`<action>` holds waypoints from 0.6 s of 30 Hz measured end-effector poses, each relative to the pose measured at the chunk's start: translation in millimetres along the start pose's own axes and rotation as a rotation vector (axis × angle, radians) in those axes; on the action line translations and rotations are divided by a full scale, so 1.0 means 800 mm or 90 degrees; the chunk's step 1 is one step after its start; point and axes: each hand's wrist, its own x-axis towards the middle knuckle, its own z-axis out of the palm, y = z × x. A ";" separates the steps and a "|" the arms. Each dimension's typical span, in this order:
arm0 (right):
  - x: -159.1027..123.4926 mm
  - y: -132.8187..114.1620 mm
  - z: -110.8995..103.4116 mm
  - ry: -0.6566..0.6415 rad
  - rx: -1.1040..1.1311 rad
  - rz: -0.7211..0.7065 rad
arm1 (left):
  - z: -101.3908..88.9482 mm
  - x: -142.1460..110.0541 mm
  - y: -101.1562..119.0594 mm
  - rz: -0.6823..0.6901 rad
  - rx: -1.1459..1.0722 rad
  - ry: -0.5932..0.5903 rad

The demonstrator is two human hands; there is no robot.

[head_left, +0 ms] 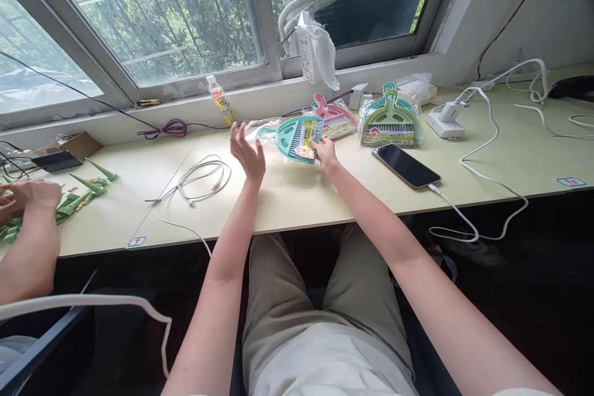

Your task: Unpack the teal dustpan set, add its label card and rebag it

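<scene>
My right hand (325, 154) is closed on the wide end of a teal mini dustpan and brush set (292, 139), wrapped in clear film with a yellow label. The set is held tilted above the table, its handle pointing left. My left hand (248, 153) is raised just left of the set, palm up and fingers apart, holding nothing. Behind the held set lies a pink dustpan set (335, 119) in clear wrap. To its right, green dustpan sets (390, 120) are stacked in their packaging.
A phone (406, 166) on a white cable lies at right, near a white charger (446, 120). Coiled cable (202, 179) lies at left. A drink bottle (219, 101) and a tissue pack (316, 49) stand by the window. Another person's hands (32, 198) work with green pieces (81, 198) at far left.
</scene>
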 end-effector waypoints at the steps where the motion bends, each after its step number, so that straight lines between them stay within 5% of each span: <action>1: 0.001 -0.001 -0.001 0.011 0.026 -0.003 | -0.003 0.003 -0.003 -0.066 0.005 0.069; 4: 0.003 -0.003 -0.004 0.034 0.092 -0.024 | -0.009 0.018 -0.022 -0.272 -0.078 0.167; 7: 0.005 -0.005 -0.007 0.042 0.120 -0.042 | -0.007 0.028 -0.036 -0.405 -0.341 -0.034; 10: 0.006 -0.006 -0.009 0.035 0.109 -0.049 | 0.005 0.021 -0.030 -0.388 -0.528 -0.268; 15: 0.002 0.003 0.001 -0.034 0.008 -0.123 | 0.024 -0.006 -0.015 -0.367 -0.586 -0.465; 18: -0.002 0.010 0.007 -0.091 -0.060 -0.178 | 0.025 -0.011 -0.018 -0.422 -0.576 -0.514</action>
